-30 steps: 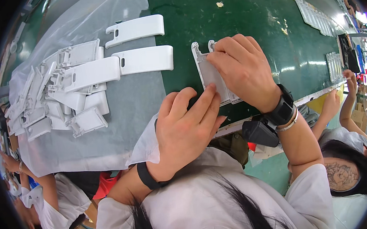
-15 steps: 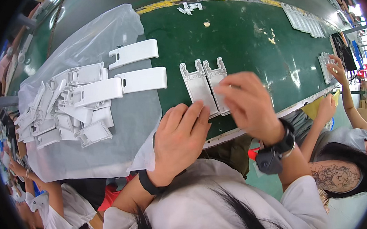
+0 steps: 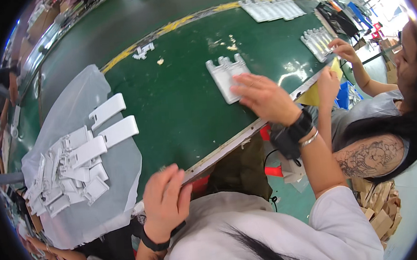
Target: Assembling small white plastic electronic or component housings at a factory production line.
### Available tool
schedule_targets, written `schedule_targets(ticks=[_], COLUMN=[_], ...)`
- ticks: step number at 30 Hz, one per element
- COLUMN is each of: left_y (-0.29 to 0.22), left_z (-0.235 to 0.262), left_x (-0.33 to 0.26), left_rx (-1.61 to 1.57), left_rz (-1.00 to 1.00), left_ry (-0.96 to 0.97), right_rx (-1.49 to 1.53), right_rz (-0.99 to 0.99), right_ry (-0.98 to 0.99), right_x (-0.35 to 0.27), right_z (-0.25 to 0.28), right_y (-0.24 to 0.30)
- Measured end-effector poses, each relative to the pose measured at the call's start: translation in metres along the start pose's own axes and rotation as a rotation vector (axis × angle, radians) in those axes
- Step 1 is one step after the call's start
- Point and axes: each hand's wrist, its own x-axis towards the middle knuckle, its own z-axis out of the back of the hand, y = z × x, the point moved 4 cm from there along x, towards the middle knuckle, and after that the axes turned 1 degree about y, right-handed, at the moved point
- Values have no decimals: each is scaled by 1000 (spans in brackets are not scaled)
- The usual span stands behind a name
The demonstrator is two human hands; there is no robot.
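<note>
Green belt [image 3: 177, 98] carries the white plastic parts [image 3: 227, 75], 2 side by side, near centre. Right hand [image 3: 264, 97] lies flat on their 4 o'clock corner, fingers [image 3: 245, 81] spread, gripping nothing. Left hand [image 3: 165, 200] rests at the belt's near edge, 7 o'clock of the parts, fingers loosely curled; its palm side is hidden

Bright overhead light, glare upper right, fisheye-bent dark rim, slight blur
</note>
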Motion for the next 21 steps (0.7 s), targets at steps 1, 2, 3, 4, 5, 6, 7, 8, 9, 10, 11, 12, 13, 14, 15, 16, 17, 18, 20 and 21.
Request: schedule_targets(ticks=[1,2,3,4,5,6,7,8,9,10,11,12,13,14,15,16,17,18,20,21], left_y=[-7,-12,-15,-19,-21,-24,-25,-26,-27,-26,-25,-24,-21,-19,-17,-15,-13,-11,-11,-11], left_z=[0,-1,-1,-3,-6,-5,-6,-6,-4,-3,-1,1,4,6,8,10,10,11,11,10], left_x=[-3,-5,-7,-9,-11,-11,-14,-18,-20,-21,-23,-25,-28,-31,-33,-36,-38,-40,-41,-40], left_rx=[-29,-53,-53,-90,-129,-125,-133,-142,-152,-146,-125,-106,-103,-111,-119,-118,-123,-130,-145,-157], left_rz=[-37,-70,-83,-101,-117,-121,-129,-137,-132,-118,-113,-110,-96,-90,-90,-83,-75,-68,-81,-91], left_ry=[41,83,79,142,203,196,240,282,277,269,263,254,241,226,215,208,199,192,201,211], right_rx=[-9,-14,-14,-10,-16,-46,-29,-15,-17,-17,-19,-20,23,67,30,26,19,12,-134,-278], right_rz=[-45,-87,-122,-150,-186,-171,-223,-273,-260,-289,-317,-301,-335,-370,-340,-366,-380,-398,-325,-249], right_ry=[-5,-8,4,17,34,43,68,94,96,135,175,182,173,165,43,22,52,81,61,45], right_x=[-5,-11,-16,-17,-17,-20,-18,-16,-16,-15,-14,-13,-13,-14,-13,-12,-7,-2,-6,-8], right_z=[8,13,17,22,28,32,37,41,45,44,43,45,46,46,54,57,55,51,37,35], right_y=[-20,-40,-59,-75,-87,-104,-109,-112,-114,-119,-124,-124,-122,-120,-111,-103,-94,-88,-99,-102])
